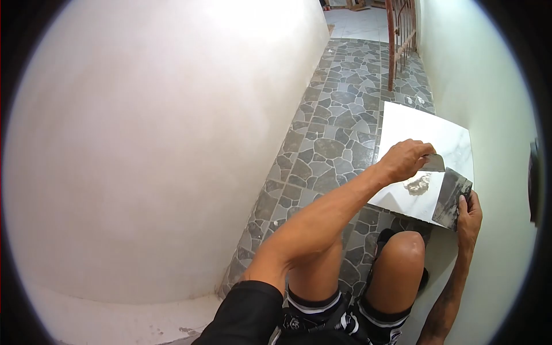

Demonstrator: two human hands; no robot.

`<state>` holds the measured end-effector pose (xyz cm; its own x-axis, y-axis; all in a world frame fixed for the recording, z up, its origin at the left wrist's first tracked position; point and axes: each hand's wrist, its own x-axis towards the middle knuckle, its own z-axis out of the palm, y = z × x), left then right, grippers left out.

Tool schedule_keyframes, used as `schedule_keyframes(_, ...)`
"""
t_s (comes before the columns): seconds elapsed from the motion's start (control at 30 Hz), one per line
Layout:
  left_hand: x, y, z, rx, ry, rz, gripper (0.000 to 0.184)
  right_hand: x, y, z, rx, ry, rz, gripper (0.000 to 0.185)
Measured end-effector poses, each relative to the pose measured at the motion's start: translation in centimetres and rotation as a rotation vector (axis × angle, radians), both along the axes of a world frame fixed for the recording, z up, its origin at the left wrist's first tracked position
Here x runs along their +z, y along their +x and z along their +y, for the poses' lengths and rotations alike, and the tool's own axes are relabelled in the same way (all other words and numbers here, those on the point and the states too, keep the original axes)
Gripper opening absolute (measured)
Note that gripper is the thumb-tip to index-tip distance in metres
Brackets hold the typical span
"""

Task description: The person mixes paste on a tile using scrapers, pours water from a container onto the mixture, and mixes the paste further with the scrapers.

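Observation:
My left hand [405,160] is closed on a small flat scraper [434,163], held over a white marbled tile [402,123]. Below the scraper, a small heap of pale paste [418,183] lies on the tile. At the tile's right side my right hand [470,217] grips a dark, paste-smeared rectangular plate [451,198] by its edge, thumb on top. The scraper's edge is close to the plate's upper corner; whether they touch I cannot tell.
A pale wall [172,144] rises at the left and another [500,230] close at the right. Stone-patterned floor [333,149] runs between them. A rusty metal gate [392,52] stands beyond the tile. My bent knees [402,253] are just below the tile.

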<state>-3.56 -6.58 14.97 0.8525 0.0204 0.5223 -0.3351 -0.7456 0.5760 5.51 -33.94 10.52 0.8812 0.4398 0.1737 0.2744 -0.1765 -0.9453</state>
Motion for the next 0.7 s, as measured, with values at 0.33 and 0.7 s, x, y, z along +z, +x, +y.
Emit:
schedule_keyframes(0.33, 0.2, 0.0, 0.1, -0.047, 0.017, -0.012, 0.016, 1.4, -0.5, 0.1, 0.014, -0.063, -0.106, 0.024)
schedule_keyframes(0.7, 0.4, -0.4, 0.6, -0.072, 0.001, 0.016, 0.018, 1.9, 0.1, 0.1, 0.006, -0.147, -0.266, 0.019)
